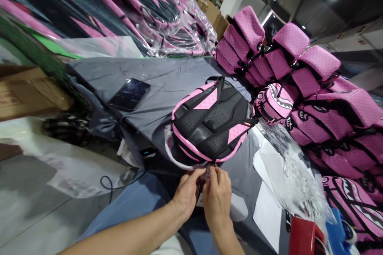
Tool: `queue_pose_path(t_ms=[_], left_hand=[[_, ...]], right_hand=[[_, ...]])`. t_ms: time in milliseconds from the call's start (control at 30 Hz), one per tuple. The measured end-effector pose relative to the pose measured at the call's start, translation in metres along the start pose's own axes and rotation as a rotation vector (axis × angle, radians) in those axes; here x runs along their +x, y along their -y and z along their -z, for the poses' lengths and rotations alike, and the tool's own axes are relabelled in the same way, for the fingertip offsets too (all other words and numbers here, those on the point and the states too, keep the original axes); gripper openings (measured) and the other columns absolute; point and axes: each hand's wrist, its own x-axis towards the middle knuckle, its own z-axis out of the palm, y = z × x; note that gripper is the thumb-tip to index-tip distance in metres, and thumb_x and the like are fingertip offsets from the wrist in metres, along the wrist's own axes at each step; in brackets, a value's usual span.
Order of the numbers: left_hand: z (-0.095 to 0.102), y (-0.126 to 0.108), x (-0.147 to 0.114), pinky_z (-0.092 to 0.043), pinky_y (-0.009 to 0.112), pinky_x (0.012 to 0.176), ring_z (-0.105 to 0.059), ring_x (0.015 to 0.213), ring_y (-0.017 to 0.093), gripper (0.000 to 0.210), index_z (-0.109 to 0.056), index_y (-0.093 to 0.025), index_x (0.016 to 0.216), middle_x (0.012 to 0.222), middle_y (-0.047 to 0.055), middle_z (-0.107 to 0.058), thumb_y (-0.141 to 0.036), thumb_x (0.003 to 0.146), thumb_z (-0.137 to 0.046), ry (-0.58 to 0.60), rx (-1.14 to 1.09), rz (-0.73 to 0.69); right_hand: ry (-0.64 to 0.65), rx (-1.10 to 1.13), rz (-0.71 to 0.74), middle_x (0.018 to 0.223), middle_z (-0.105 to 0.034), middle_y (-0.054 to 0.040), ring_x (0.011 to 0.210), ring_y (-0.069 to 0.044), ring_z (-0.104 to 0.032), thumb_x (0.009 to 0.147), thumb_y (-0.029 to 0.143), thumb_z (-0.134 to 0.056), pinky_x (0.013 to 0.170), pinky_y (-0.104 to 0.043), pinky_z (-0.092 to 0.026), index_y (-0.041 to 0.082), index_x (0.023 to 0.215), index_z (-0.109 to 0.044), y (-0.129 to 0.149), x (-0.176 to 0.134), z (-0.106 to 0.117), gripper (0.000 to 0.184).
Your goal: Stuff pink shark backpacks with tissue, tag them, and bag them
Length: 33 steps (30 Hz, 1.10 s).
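A pink and black backpack (206, 121) lies on the grey cloth-covered table, its padded back panel and shoulder straps facing up. At its near edge my left hand (189, 192) and my right hand (218, 193) are close together, fingers and thumbs pinched. What sits between the fingertips is too small and partly hidden to make out. A pale plastic-looking strip (175, 160) curves along the backpack's lower left side towards my fingers. Below and between the hands, part of a small white tag (200, 200) shows.
A dark tablet (130, 94) rests left of the backpack. Stacked pink bags (323, 95) and a small shark-mouth bag (275, 102) stand at right, near clear plastic bags (295, 179), white paper (267, 217) and a red object (305, 236). Plastic-wrapped backpacks (143, 4) are piled behind.
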Motion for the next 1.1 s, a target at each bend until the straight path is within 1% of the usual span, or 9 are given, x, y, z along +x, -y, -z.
queue_pose_path(t_ms=[100,200,300,400,533,700,833,1000,1100], left_hand=[[-0.002,0.005,0.005,-0.051,0.033,0.083,-0.069,0.081,0.022,0.038,-0.073,-0.015,0.076,0.078,0.005,-0.075,-0.039,0.048,-0.085,-0.071,0.080,-0.078],[-0.004,0.008,0.012,-0.050,0.035,0.081,-0.068,0.077,0.023,0.035,-0.074,-0.015,0.073,0.073,0.005,-0.074,-0.034,0.045,-0.084,-0.125,0.120,-0.097],[-0.007,0.011,0.015,-0.051,0.035,0.075,-0.067,0.071,0.022,0.028,-0.071,-0.016,0.067,0.070,0.005,-0.074,-0.029,0.046,-0.083,-0.147,0.138,-0.116],[-0.008,0.013,0.016,-0.050,0.034,0.069,-0.065,0.065,0.020,0.025,-0.070,-0.017,0.067,0.067,0.004,-0.072,-0.028,0.048,-0.080,-0.168,0.151,-0.124],[-0.010,0.017,0.019,-0.049,0.033,0.069,-0.064,0.066,0.019,0.027,-0.071,-0.017,0.069,0.072,0.005,-0.073,-0.031,0.047,-0.078,-0.179,0.148,-0.146],[0.000,0.015,0.013,-0.051,0.033,0.078,-0.067,0.076,0.021,0.036,-0.074,-0.017,0.075,0.081,0.006,-0.076,-0.033,0.045,-0.083,-0.183,0.153,-0.174],[0.009,0.006,0.001,-0.052,0.034,0.082,-0.068,0.083,0.023,0.049,-0.078,-0.014,0.081,0.085,0.008,-0.077,-0.043,0.043,-0.089,-0.111,0.205,-0.170],[0.001,-0.005,-0.007,-0.051,0.031,0.069,-0.063,0.070,0.020,0.037,-0.077,-0.017,0.066,0.069,0.004,-0.074,-0.048,0.046,-0.087,-0.095,0.353,-0.294],[-0.006,-0.007,-0.005,-0.051,0.030,0.067,-0.062,0.067,0.020,0.036,-0.076,-0.017,0.064,0.065,0.004,-0.072,-0.047,0.046,-0.085,-0.113,0.356,-0.294]], right_hand=[[-0.010,-0.007,0.007,0.104,-0.069,-0.0110,0.092,-0.024,-0.061,0.093,0.002,-0.040,0.077,-0.037,-0.046,0.016,0.123,-0.056,-0.001,0.000,-0.003,0.036],[-0.050,0.000,-0.003,0.100,-0.071,-0.0090,0.088,-0.023,-0.061,0.094,0.001,-0.037,0.074,-0.035,-0.044,0.015,0.121,-0.055,-0.005,0.004,-0.002,0.035],[-0.094,0.067,-0.013,0.096,-0.071,-0.0067,0.086,-0.021,-0.062,0.099,0.009,-0.041,0.074,-0.033,-0.044,0.017,0.117,-0.057,-0.010,0.004,0.000,0.025],[-0.198,0.173,-0.044,0.092,-0.070,-0.0052,0.084,-0.018,-0.061,0.101,0.018,-0.052,0.077,-0.032,-0.045,0.019,0.110,-0.060,-0.016,0.005,-0.001,0.013],[-0.259,0.225,-0.138,0.089,-0.067,-0.0054,0.081,-0.019,-0.060,0.101,0.023,-0.052,0.075,-0.032,-0.046,0.020,0.103,-0.061,-0.018,0.009,-0.015,0.010],[-0.296,0.148,-0.183,0.076,-0.057,-0.0010,0.071,-0.018,-0.053,0.101,0.025,-0.051,0.066,-0.030,-0.039,0.021,0.083,-0.054,-0.012,0.015,-0.031,0.019],[-0.269,0.020,-0.083,0.073,-0.053,-0.0008,0.070,-0.019,-0.048,0.103,0.022,-0.046,0.065,-0.032,-0.034,0.022,0.077,-0.049,-0.011,0.017,-0.028,0.026],[-0.198,-0.058,0.062,0.076,-0.053,-0.0028,0.070,-0.020,-0.044,0.101,0.012,-0.041,0.065,-0.032,-0.034,0.022,0.077,-0.049,-0.009,0.017,-0.017,0.027],[-0.114,-0.017,0.085,0.082,-0.053,-0.0050,0.075,-0.021,-0.046,0.097,0.010,-0.042,0.066,-0.032,-0.038,0.021,0.083,-0.051,-0.005,0.015,-0.012,0.020]])
